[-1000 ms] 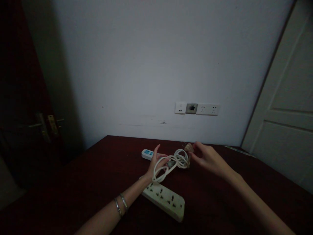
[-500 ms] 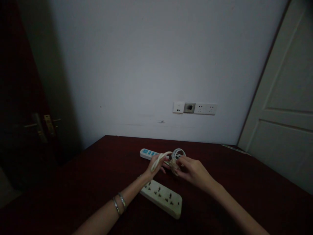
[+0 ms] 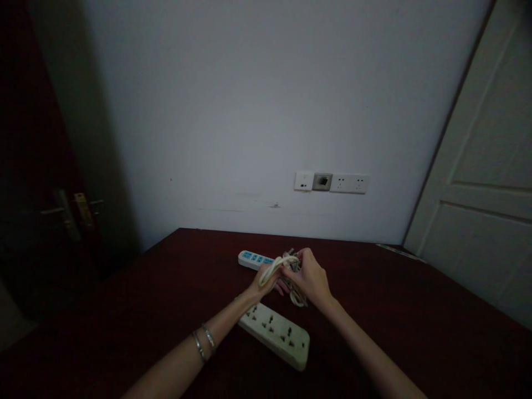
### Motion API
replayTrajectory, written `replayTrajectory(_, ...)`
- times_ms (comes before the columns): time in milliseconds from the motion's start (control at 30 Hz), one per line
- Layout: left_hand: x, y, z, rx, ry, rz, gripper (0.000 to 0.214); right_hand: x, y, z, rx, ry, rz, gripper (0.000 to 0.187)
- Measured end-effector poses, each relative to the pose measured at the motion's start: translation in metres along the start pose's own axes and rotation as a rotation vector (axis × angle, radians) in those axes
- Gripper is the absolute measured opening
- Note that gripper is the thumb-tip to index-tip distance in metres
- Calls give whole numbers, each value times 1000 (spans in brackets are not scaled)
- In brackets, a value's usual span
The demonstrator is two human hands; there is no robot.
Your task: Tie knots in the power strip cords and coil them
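Note:
A cream power cord [image 3: 272, 270] is looped over my left hand [image 3: 265, 281], whose fingers are partly hidden behind the loops. My right hand [image 3: 311, 277] pinches the same cord just right of the left hand, and part of the cord hangs in a loop below the fingers. Under my left wrist lies a cream power strip [image 3: 277, 335], its sockets facing up. Behind the hands rests a white power strip [image 3: 254, 259] with blue sockets, its right end covered by my left hand and the cord.
The dark red table [image 3: 199, 255] meets a pale wall [image 3: 233, 111]. Wall sockets [image 3: 349, 184] and switch plates are set low on the wall. A white panelled door [image 3: 486, 183] stands at right, a dark door with a handle [image 3: 83, 210] at left.
My right hand has moved left and slightly up, closer to my left hand, and now pinches the cord there. The hanging loop shows lower. Both power strips have stayed in place.

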State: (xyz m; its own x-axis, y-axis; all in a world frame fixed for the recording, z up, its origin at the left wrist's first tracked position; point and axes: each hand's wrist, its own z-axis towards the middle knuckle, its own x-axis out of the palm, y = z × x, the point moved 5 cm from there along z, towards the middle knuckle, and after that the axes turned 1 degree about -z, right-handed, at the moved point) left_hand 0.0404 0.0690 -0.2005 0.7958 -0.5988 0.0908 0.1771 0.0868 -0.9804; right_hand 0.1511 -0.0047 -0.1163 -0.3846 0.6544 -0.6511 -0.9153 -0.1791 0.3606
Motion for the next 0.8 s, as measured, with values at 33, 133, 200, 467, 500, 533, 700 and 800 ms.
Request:
replayTrajectory(33, 0, 1, 0, -1, 13, 5, 52, 4, -3, 1, 35, 32, 32, 26)
replayTrajectory(133, 2, 3, 2, -1, 50, 9, 48, 12, -11, 4, 135, 110, 74, 26)
replayTrajectory(200, 2, 2, 2, 3, 51, -7, 48, 15, -15, 4, 211, 119, 112, 28)
replayTrajectory(467, 4, -8, -6, 31, 96, -44, 48, 34, -13, 3, 269, 189, 656, 14)
replayTrajectory(500, 4, -8, -7, 24, 87, -48, 47, 34, -12, 3, 268, 159, 699, 15)
replayTrajectory(533, 3, -8, -7, 10, 69, -51, 45, 35, -11, 3, 271, 133, 742, 16)
replayTrajectory(700, 6, -7, -7, -89, 12, -101, 38, 49, -2, -3, 379, 203, 993, 26)
replayTrajectory(800, 5, -9, -6, -84, -18, -155, 36, 57, 1, -6, 451, 281, 1115, 34)
